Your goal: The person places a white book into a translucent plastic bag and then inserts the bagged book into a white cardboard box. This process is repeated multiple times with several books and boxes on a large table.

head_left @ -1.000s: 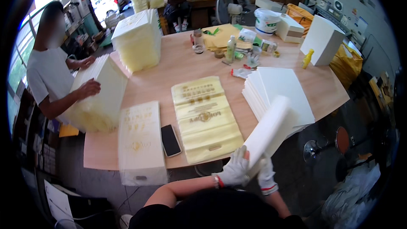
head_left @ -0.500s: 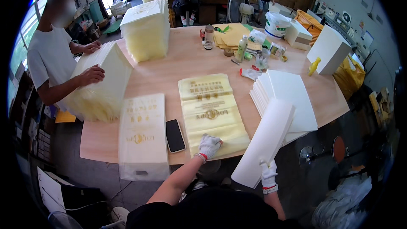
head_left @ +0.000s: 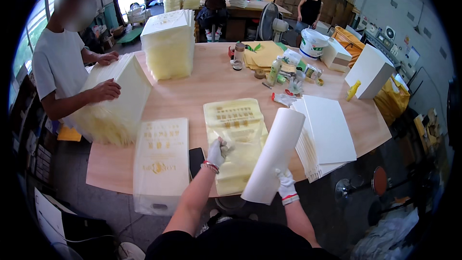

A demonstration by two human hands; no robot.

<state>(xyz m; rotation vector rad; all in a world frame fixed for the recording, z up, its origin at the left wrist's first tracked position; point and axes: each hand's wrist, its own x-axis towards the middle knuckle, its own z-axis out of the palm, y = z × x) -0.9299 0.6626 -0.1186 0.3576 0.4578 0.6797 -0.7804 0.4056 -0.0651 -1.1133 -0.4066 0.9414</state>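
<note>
In white gloves, both of my hands work at the table's near edge. My left hand [head_left: 217, 152] is closed on the raised upper film of a pale yellow plastic bag [head_left: 236, 173] with gold print, which lies on top of a flat pile. The film is rumpled round my fingers. A curved white paper sheet [head_left: 275, 151] is gripped near its lower right edge by my right hand [head_left: 286, 183]. It slants over the pile's right side; whether it is one sheet or several I cannot tell. To the right lies a fanned stack of white sheets [head_left: 329, 130].
Left of the pile lie a dark phone [head_left: 196, 160] and clear printed bags [head_left: 161, 163] overhanging the edge. At the left, a co-worker's hands [head_left: 107, 89] rest on a tall bag stack [head_left: 113, 106]. Bottle [head_left: 274, 71], tapes and bucket [head_left: 314, 43] stand farther back.
My left hand has moved up the pile and lifted the bag's film. My right hand has carried the curved white sheet leftward, from beside the white stack to over the bags.
</note>
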